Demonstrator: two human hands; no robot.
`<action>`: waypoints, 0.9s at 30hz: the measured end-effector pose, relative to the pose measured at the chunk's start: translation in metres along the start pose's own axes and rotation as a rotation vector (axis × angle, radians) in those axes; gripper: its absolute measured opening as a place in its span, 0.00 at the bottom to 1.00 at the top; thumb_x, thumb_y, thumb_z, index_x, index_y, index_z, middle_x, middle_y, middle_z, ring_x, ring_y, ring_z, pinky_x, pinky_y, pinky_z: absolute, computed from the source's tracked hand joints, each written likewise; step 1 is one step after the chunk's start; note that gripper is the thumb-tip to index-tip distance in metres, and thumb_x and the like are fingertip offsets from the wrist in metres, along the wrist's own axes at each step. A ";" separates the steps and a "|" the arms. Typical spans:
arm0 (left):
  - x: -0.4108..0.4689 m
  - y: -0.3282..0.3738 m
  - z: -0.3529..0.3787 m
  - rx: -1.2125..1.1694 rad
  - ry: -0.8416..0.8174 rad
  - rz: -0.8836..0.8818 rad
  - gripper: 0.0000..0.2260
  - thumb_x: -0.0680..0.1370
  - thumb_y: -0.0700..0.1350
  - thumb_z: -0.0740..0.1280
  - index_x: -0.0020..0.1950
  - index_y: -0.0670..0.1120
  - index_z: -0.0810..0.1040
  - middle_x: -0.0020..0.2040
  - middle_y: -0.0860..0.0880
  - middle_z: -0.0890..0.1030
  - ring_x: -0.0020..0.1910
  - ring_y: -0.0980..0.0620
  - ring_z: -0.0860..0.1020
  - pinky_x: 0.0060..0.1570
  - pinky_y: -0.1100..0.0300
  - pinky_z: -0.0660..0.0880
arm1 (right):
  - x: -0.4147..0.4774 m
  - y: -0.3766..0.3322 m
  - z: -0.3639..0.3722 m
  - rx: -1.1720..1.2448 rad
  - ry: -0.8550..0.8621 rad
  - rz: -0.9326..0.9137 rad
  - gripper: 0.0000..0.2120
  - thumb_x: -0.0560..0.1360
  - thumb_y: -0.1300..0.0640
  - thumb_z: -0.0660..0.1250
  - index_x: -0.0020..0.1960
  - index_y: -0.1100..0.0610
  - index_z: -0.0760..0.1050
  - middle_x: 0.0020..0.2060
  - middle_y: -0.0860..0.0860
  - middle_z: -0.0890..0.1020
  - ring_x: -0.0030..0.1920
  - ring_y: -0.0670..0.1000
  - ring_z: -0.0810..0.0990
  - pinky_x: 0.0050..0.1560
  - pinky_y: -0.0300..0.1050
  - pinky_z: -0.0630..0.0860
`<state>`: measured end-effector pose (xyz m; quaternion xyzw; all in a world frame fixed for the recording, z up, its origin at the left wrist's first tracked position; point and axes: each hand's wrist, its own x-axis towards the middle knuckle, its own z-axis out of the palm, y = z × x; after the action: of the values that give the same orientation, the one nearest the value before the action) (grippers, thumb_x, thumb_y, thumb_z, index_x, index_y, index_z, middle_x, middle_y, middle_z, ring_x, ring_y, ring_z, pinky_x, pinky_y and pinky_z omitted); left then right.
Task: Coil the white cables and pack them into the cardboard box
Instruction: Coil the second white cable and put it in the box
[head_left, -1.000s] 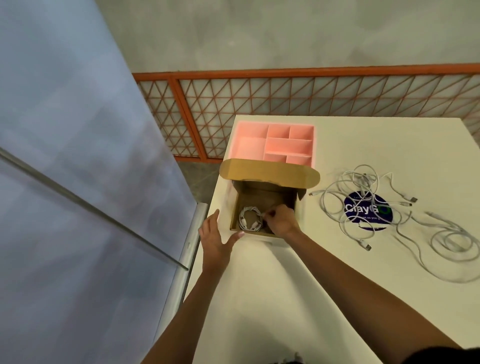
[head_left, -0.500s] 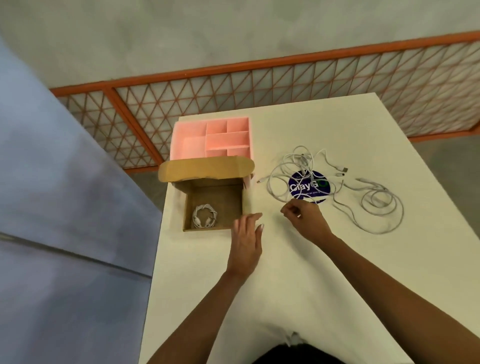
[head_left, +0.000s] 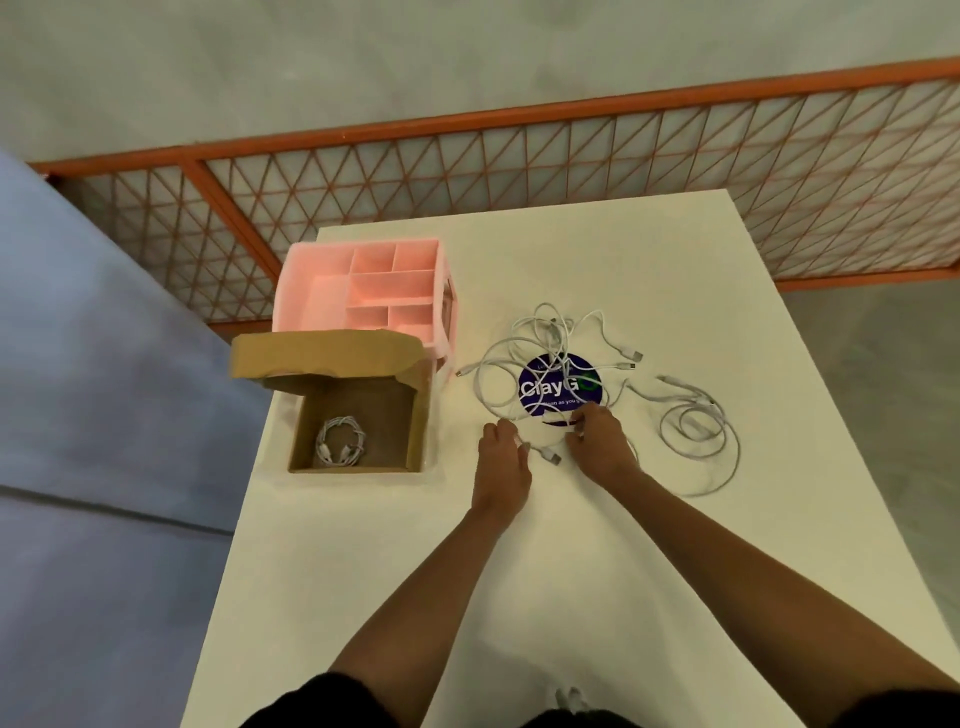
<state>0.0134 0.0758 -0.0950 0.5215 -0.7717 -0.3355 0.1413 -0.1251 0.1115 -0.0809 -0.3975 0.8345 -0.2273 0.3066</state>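
Mid-frame, my left hand (head_left: 501, 447) and right hand (head_left: 597, 434) pinch one loose white cable (head_left: 545, 453), ready for coiling toward the cardboard box (head_left: 358, 415).

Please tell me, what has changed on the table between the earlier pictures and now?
Both hands left the cardboard box and moved right to the tangled cables. The right hand and left hand now close on a cable end near the blue sticker. The coiled cable stayed in the box; the pink organizer and the loose loop did not move.
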 end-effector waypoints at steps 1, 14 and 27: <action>0.004 0.003 0.003 -0.049 0.016 -0.090 0.11 0.80 0.40 0.62 0.60 0.37 0.70 0.58 0.40 0.71 0.54 0.43 0.73 0.52 0.57 0.71 | 0.003 -0.001 0.001 0.017 -0.002 0.010 0.13 0.75 0.67 0.62 0.59 0.67 0.70 0.57 0.63 0.75 0.58 0.62 0.75 0.52 0.46 0.69; 0.009 0.011 0.014 -0.219 -0.009 -0.414 0.13 0.74 0.37 0.67 0.37 0.51 0.66 0.46 0.46 0.78 0.50 0.46 0.76 0.43 0.62 0.67 | 0.023 0.005 -0.002 -0.073 -0.149 -0.019 0.16 0.77 0.66 0.61 0.63 0.69 0.69 0.62 0.63 0.73 0.63 0.59 0.71 0.58 0.46 0.67; -0.009 0.043 -0.017 -0.629 0.162 -0.142 0.09 0.75 0.35 0.68 0.41 0.47 0.72 0.44 0.44 0.83 0.49 0.45 0.82 0.53 0.53 0.74 | 0.002 -0.045 -0.094 0.454 -0.160 -0.380 0.04 0.73 0.59 0.71 0.46 0.59 0.81 0.34 0.49 0.80 0.35 0.44 0.77 0.39 0.31 0.72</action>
<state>-0.0036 0.0879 -0.0529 0.5300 -0.5782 -0.5238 0.3325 -0.1678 0.0962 0.0131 -0.4844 0.6464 -0.4291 0.4043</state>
